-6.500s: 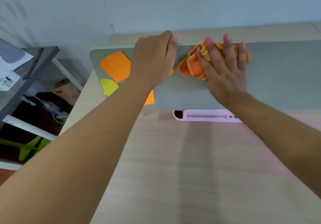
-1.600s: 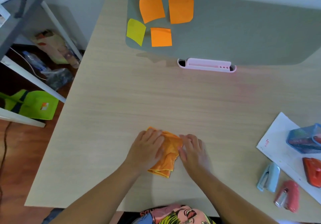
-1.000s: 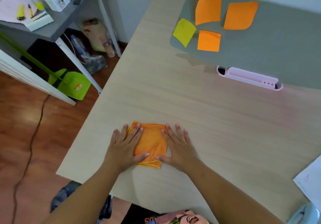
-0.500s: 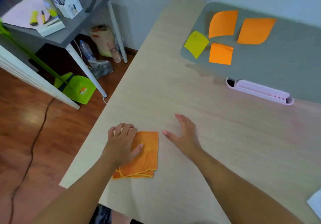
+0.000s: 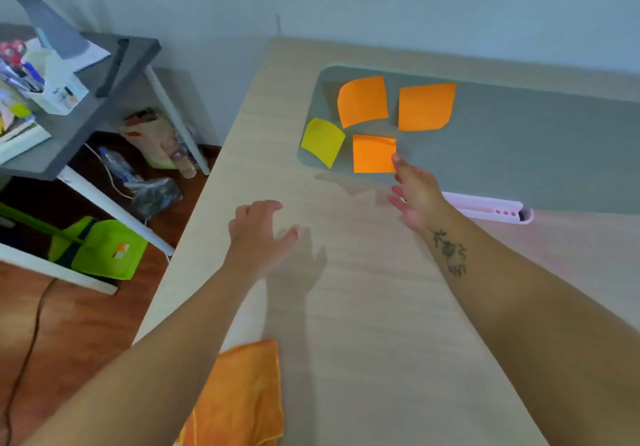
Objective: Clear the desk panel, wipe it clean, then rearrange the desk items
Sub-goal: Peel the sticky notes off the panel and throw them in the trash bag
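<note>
Near the front edge of the pale wooden desk (image 5: 363, 324), a folded orange cloth (image 5: 242, 400) lies flat, partly hidden beneath the left forearm and well apart from both hands. The left hand (image 5: 258, 234) hangs above the desktop with fingers loosely bent, holding nothing, its shadow falling just beside it. The right hand (image 5: 415, 196) reaches further back, fingers spread and empty, one fingertip at the lower right corner of a square orange sticky note (image 5: 372, 154); whether it touches the paper is hard to tell. That note sits on the grey desk panel (image 5: 536, 158) below two curled orange sticky notes (image 5: 363, 101), with a yellow sticky note (image 5: 322, 140) to its left. A pink plastic tray (image 5: 485, 206) runs along the panel's foot, partly behind the right wrist.
</note>
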Demonstrator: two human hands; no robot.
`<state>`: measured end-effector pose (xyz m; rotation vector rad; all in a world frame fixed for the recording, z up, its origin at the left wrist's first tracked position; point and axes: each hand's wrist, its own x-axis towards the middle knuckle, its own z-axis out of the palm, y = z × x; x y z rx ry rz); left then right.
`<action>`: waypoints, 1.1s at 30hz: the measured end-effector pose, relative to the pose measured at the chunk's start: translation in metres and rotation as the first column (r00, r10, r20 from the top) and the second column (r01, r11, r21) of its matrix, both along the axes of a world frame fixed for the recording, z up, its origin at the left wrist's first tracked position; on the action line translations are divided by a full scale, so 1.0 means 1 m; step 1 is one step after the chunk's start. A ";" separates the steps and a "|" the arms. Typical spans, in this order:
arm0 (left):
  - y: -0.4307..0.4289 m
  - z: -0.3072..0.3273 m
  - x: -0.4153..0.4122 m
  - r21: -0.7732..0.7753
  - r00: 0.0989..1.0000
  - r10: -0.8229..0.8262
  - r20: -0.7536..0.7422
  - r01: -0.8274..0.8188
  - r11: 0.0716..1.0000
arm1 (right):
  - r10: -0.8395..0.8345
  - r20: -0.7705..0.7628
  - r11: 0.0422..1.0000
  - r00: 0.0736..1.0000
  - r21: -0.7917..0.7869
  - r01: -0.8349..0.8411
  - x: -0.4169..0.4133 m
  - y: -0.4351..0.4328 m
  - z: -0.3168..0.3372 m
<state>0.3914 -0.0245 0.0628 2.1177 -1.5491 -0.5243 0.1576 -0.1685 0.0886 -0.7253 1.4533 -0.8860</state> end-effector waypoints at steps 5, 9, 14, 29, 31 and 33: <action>-0.079 0.025 -0.016 0.036 0.866 0.219 -0.449 -0.228 0.973 | -0.078 0.224 0.993 0.971 0.110 0.054 0.019 -0.020 -0.008; -0.123 0.034 -0.022 0.227 0.616 0.367 -0.697 -0.296 0.928 | -0.057 0.165 0.998 0.985 0.011 0.056 0.000 -0.001 -0.034; -0.142 0.028 -0.031 0.284 0.384 0.392 -0.836 -0.309 0.908 | 0.106 0.152 0.994 0.983 -0.008 -0.106 -0.039 0.015 -0.030; -0.121 0.072 -0.046 -0.021 0.111 -0.002 -0.994 -0.167 0.986 | -0.105 0.327 0.946 0.939 -0.259 0.196 -0.018 -0.018 0.048; -0.128 0.087 -0.054 -0.031 0.240 0.010 -0.971 -0.166 0.986 | -0.176 0.281 0.939 0.943 -0.238 0.246 -0.020 -0.011 0.040; -0.133 0.092 -0.061 -0.025 0.326 0.048 -0.944 -0.217 0.976 | -0.210 0.261 0.933 0.942 -0.235 0.273 -0.028 -0.003 0.030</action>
